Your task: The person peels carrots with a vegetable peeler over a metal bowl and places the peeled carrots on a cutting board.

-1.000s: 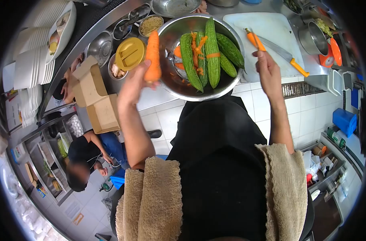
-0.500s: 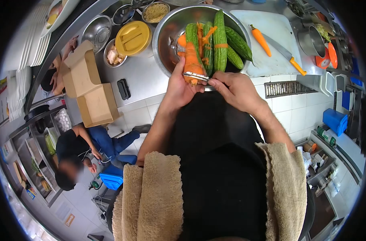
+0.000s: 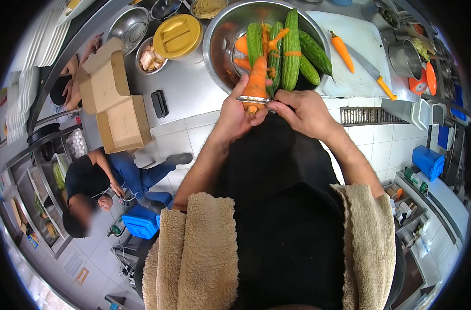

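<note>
My left hand is closed around a thick orange carrot at the near rim of a steel bowl. The carrot's narrow end points away, over the bowl. In my right hand is a metal peeler, its blade lying across the carrot near the stem end. Several ridged green cucumber-like vegetables lie in the bowl, with orange peel strips draped on them. More orange pieces show at the bowl's left side.
A white cutting board right of the bowl bears a carrot and a yellow-handled knife. To the left are a yellow-lidded tub, an open cardboard box and a black case. Another person sits at lower left.
The carrot has turned more upright in my left hand, and the peeler lies flatter across it. The bowl and counter items appear shifted slightly in view.
</note>
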`<act>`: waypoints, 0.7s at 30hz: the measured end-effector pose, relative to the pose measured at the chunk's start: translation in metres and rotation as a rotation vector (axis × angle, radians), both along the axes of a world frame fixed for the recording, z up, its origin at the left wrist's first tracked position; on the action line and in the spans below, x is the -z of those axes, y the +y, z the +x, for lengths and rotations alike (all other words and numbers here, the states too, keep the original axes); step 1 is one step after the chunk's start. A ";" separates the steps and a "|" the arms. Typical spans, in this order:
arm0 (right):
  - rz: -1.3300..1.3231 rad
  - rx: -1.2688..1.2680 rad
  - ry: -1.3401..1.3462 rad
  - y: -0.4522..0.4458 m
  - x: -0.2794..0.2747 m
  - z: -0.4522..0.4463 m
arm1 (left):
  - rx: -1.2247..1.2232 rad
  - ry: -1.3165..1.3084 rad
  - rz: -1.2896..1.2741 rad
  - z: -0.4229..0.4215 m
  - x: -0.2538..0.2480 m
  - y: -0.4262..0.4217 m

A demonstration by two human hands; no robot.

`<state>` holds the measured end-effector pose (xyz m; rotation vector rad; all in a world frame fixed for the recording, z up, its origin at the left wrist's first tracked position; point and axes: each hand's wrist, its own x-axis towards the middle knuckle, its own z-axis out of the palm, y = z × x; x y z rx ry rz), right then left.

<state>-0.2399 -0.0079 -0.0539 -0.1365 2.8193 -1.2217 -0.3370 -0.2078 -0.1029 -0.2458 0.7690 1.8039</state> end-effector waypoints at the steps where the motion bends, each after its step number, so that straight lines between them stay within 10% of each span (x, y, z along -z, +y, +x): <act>1: 0.000 -0.004 -0.002 0.000 0.003 0.001 | 0.006 -0.004 0.002 0.001 0.001 -0.001; 21: 0.103 0.210 -0.230 0.014 0.022 -0.023 | 0.051 0.013 -0.003 -0.003 0.002 -0.009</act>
